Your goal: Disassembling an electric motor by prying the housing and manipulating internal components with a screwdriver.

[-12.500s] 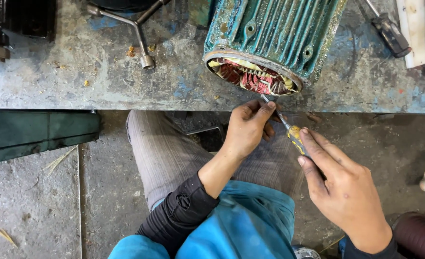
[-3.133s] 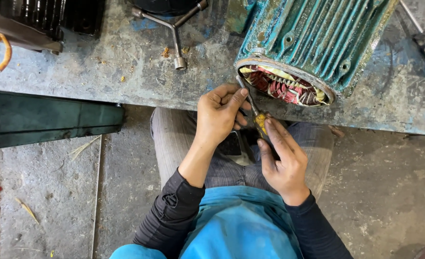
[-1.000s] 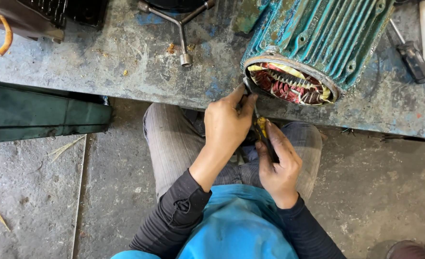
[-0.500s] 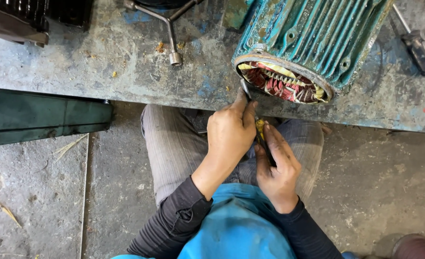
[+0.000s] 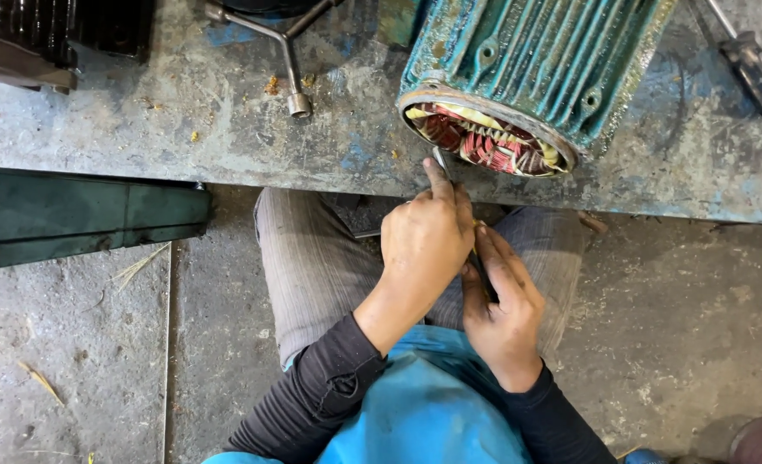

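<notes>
Crowding motor rim [image 5: 484, 129]: both hands [image 5: 428, 245]

Motor housing [image 5: 535, 69] blocks bench right; bare bench top [image 5: 140, 129] left of socket wrench [image 5: 286, 51].

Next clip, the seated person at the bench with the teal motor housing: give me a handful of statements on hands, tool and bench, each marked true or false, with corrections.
1. The teal motor housing lies on its side on the workbench, its open end showing red and yellow windings. True.
2. The left hand rests flat on the person's knee. False: it is raised at the bench edge, a finger along a thin metal tool.
3. The right hand sits close beside the left hand. True.
4. The tool tip is deep inside the windings. False: it lies at the bench edge, just outside the housing's rim.
5. A dark-handled screwdriver lies at the bench's far right. True.
</notes>
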